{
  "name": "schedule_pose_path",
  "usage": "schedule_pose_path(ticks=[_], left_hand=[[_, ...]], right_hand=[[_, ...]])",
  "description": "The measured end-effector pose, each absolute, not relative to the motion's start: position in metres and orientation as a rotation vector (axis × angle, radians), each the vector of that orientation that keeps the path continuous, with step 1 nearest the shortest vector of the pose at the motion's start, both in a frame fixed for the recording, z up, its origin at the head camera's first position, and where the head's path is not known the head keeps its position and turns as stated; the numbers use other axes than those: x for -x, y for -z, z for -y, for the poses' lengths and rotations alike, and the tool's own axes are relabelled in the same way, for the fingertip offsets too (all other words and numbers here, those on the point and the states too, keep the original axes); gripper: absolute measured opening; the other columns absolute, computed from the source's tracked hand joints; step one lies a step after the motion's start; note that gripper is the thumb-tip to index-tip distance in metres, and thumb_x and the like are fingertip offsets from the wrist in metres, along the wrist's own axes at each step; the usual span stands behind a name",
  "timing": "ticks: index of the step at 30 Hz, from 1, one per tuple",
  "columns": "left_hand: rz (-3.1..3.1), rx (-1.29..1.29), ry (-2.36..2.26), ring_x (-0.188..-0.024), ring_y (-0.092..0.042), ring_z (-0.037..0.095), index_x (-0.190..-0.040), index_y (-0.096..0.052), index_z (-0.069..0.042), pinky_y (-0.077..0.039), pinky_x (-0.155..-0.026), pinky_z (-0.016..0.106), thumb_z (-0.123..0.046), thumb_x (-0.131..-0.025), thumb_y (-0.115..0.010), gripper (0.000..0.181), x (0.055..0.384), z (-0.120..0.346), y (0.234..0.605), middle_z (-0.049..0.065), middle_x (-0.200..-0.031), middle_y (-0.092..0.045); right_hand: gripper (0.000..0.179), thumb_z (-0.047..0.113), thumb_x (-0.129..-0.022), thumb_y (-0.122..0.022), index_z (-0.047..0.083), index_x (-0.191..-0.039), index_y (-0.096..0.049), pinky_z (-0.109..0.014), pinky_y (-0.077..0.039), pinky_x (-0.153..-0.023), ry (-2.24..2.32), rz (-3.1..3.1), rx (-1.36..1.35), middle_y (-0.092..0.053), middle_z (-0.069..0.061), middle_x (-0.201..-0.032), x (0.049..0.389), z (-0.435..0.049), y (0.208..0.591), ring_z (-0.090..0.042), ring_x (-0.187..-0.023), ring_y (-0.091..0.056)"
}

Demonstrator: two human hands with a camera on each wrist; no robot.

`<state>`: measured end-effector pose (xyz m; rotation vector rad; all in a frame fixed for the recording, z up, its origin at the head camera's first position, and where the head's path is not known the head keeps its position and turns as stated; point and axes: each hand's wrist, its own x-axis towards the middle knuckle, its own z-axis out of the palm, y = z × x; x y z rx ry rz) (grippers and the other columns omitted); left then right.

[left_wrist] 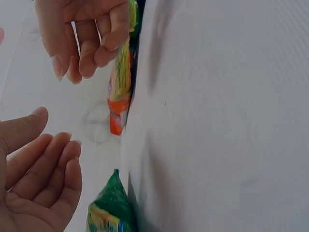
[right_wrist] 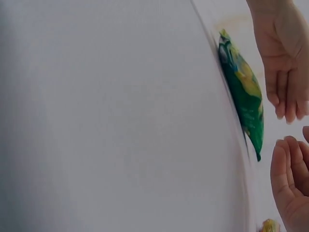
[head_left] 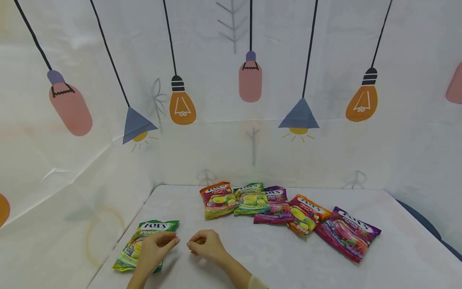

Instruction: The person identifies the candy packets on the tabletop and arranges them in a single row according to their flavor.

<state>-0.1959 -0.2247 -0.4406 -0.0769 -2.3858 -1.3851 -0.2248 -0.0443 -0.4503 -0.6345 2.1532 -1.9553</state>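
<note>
My left hand [head_left: 155,251] hovers over the lower right part of a green Fox's Spring candy bag [head_left: 131,249], hiding some of it. The fingers are loosely bent, and the left wrist view shows the left palm [left_wrist: 36,203] bare with the thumb apart. Just right of it, over the white table, is my right hand [head_left: 211,247], fingers softly curled with nothing in them. The two hands face each other across a small gap, fingertips toward one another. In the right wrist view the green bag [right_wrist: 244,92] lies flat beside the hands.
Along the back of the white table [head_left: 260,257] lie an orange Fruits bag [head_left: 219,200], a green bag [head_left: 251,200] and a purple Berries bag [head_left: 276,206]. Further right are another orange bag [head_left: 306,214] and a larger purple bag [head_left: 348,235]. A printed curtain [head_left: 216,152] hangs behind.
</note>
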Motion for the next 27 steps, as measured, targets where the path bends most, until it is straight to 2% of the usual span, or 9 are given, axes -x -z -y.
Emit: schedule_pose_path(ticks=[6,16,27], left_hand=[[2.354,0.059,1.586,-0.073,-0.067,0.008,-0.094,-0.070,0.006,-0.053,-0.066,0.020,-0.006,-0.076,-0.076,0.023,0.203,0.216,0.442,0.011,-0.083,-0.072],[2.286,0.107,1.743,-0.076,-0.067,0.008,-0.099,-0.067,0.010,-0.053,-0.069,0.020,-0.004,-0.078,-0.075,0.026,0.211,0.201,0.443,0.016,-0.089,-0.071],[2.192,0.127,1.905,-0.078,-0.068,0.008,-0.103,-0.065,0.013,-0.053,-0.071,0.019,-0.002,-0.080,-0.072,0.028,0.223,0.180,0.444,0.020,-0.093,-0.070]], right_hand=[[0.012,0.005,-0.083,-0.068,-0.007,-0.085,-0.068,-0.018,-0.051,-0.054,1.964,-2.158,0.676,-0.069,-0.015,-0.074,0.231,0.030,0.447,-0.005,-0.058,-0.059],[0.014,0.007,-0.086,-0.066,-0.006,-0.090,-0.068,-0.023,-0.054,-0.059,1.981,-2.169,0.663,-0.069,-0.016,-0.080,0.238,0.007,0.441,-0.021,-0.067,-0.066],[0.018,0.009,-0.088,-0.065,-0.007,-0.095,-0.067,-0.031,-0.056,-0.065,2.016,-2.186,0.577,-0.069,-0.017,-0.084,0.246,-0.017,0.439,-0.019,-0.072,-0.066]])
